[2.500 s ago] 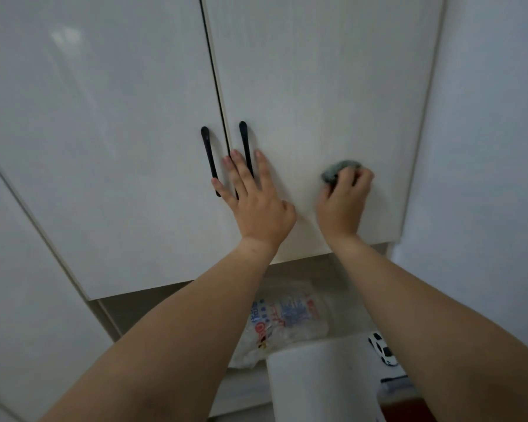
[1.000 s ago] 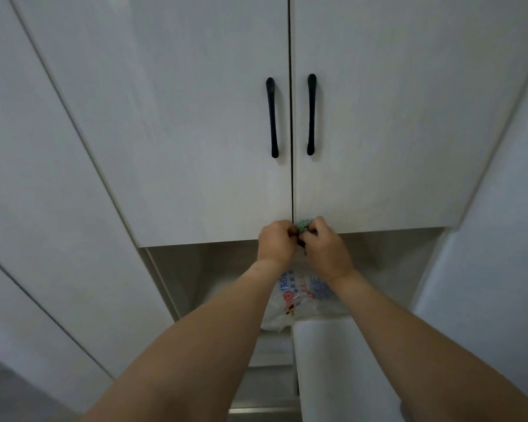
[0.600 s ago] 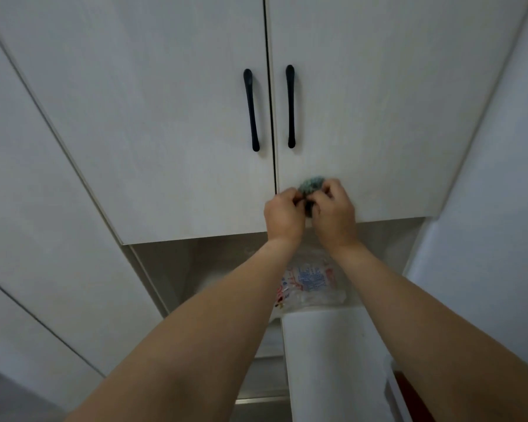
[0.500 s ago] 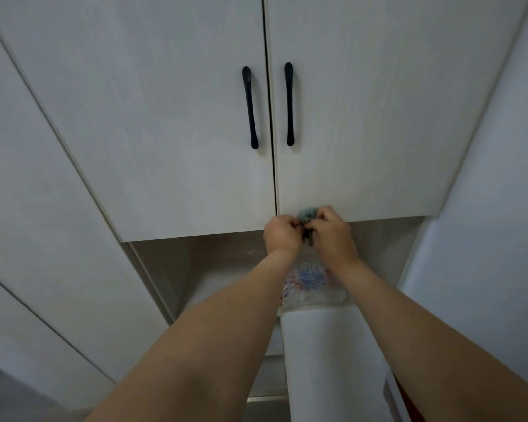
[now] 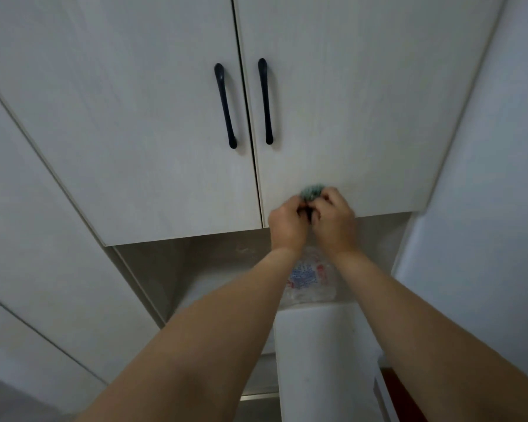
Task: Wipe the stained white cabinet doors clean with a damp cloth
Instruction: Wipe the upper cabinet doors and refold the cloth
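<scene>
Both my hands meet at the bottom edge of the right cabinet door (image 5: 342, 117), near the seam between the two doors. My left hand (image 5: 288, 224) and my right hand (image 5: 336, 222) are both clenched on the small green cloth (image 5: 312, 191), which bunches above my knuckles and presses against the door face just above its lower edge.

A couple of seconds ago my left palm lay flat beside the black handles (image 5: 265, 102) while my right hand alone rubbed the cloth at about 3 o'clock from them. Now both hands have come together on it, at about 5 o'clock from the handles. In the last half second the cloth has slid back up from the very lip onto the face, so I judge I am scrubbing this low strip in short strokes, or regathering the cloth for a fresh side.

The left cabinet door (image 5: 141, 123) has no hand on it. I cannot make out distinct stains on either door from here. Below, at 6 o'clock, a printed plastic bag (image 5: 308, 278) sits in the open recess.
</scene>
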